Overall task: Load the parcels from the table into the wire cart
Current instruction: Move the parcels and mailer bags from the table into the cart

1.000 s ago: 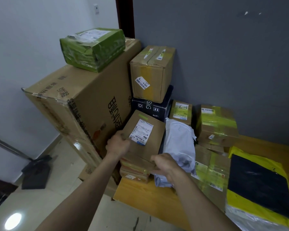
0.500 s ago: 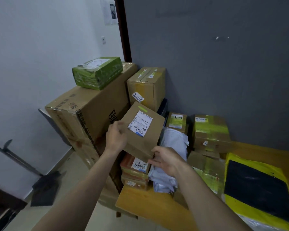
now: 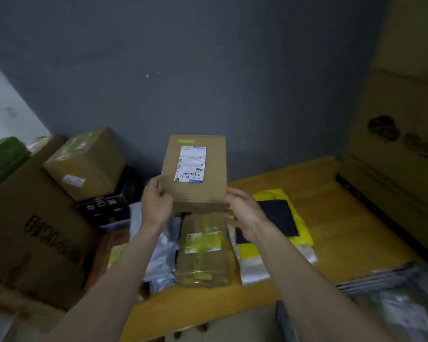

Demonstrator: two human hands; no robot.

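Note:
I hold a flat brown cardboard parcel [image 3: 195, 172] with a white shipping label in the air above the wooden table [image 3: 344, 230]. My left hand [image 3: 156, 201] grips its lower left corner and my right hand [image 3: 245, 211] grips its lower right corner. Below it on the table lie a brown box wrapped in yellow-green tape [image 3: 203, 250], a grey plastic mailer [image 3: 161, 257] and a yellow mailer with a black panel [image 3: 277, 218]. No wire cart is in view.
A large brown carton [image 3: 35, 230] stands at the left with a green-wrapped parcel [image 3: 3, 159] and a smaller taped box [image 3: 87, 164] near it. Tall cartons [image 3: 400, 144] rise at the right. Grey bags [image 3: 393, 304] lie at the lower right.
Both hands have lifted the labelled flat parcel off the stack and carried it right, turning it upright. My view has swung right, bringing the tall cartons into sight.

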